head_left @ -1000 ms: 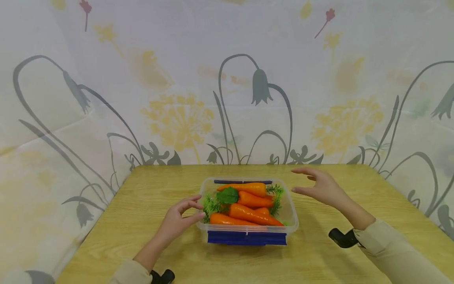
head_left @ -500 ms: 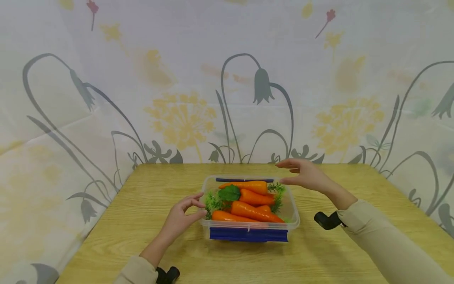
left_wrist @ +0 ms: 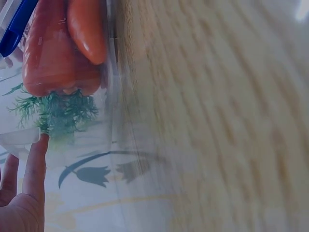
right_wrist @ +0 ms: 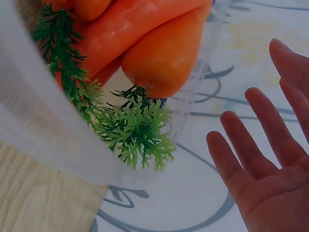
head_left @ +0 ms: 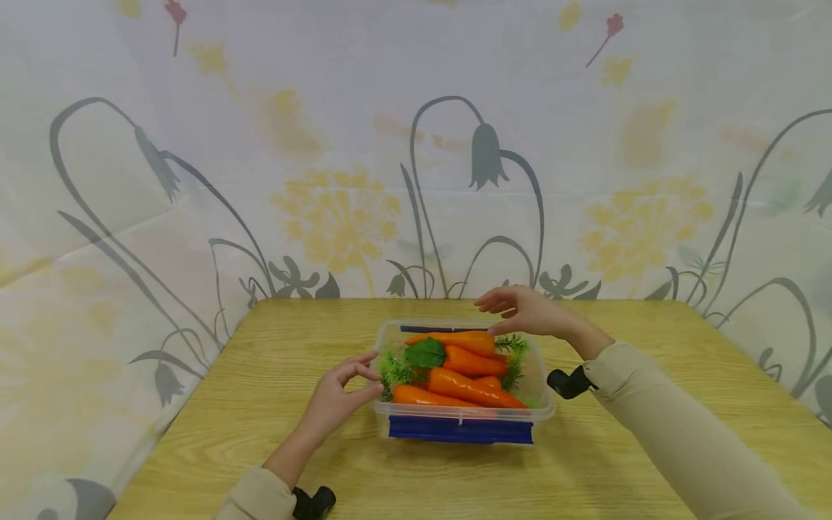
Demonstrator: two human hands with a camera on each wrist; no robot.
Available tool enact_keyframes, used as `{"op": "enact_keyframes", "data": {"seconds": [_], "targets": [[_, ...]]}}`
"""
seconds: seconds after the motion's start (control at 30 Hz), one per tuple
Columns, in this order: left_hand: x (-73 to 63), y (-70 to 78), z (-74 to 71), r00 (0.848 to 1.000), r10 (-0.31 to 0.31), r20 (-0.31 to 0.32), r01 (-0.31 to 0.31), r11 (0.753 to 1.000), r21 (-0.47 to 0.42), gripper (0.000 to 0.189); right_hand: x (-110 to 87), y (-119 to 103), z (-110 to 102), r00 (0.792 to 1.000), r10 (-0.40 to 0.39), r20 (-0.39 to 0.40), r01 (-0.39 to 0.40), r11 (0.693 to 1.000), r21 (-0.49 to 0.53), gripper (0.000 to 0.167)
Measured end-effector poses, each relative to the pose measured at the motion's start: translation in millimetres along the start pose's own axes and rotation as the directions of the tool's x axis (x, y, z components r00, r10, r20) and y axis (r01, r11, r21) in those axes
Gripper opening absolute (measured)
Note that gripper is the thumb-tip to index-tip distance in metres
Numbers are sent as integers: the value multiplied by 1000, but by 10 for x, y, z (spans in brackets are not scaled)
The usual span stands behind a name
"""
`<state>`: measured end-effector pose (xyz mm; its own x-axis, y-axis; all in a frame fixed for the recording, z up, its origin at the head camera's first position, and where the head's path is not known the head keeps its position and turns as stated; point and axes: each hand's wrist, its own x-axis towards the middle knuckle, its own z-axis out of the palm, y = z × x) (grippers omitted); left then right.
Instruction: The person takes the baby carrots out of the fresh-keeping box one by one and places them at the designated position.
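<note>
One blue-clipped, rectangular translucent plastic box (head_left: 494, 414) of glossy orange carrots (head_left: 471, 390) sits on the yellow wood-grain worktop (head_left: 292, 332). Left hand (head_left: 336, 397) loosely parted at its left rim; right hand (head_left: 529, 312) near the far rim, grasping nothing. Seemingly a reaching step; next move likely calls for the right fingers to settle on their target.

Looks softly and evenly lit in the head view, slightly dull, with small glints on the carrots (head_left: 464, 388) and faint, blurry-edged shadows on the table (head_left: 273, 375) beneath the box (head_left: 542, 414). Turns dimmer and cooler in the left wrist view, with smeared table grain and white glare in the upper right corner. Appears dim in the right wrist view too, with a milky, out-of-focus box wall at left and a shaded right hand (right_wrist: 273, 181).
</note>
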<state>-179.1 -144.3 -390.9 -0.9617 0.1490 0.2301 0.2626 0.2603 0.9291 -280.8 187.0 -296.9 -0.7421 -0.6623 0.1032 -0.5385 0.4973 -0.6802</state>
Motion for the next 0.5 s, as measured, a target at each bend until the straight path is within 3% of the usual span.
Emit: {"op": "enact_keyframes", "data": {"seconds": [0.5], "targets": [[7,-12,1,1000,1,-10,-1,1000,17,9,165,-8,106,990,12,144,-13,1000,7,49]]}}
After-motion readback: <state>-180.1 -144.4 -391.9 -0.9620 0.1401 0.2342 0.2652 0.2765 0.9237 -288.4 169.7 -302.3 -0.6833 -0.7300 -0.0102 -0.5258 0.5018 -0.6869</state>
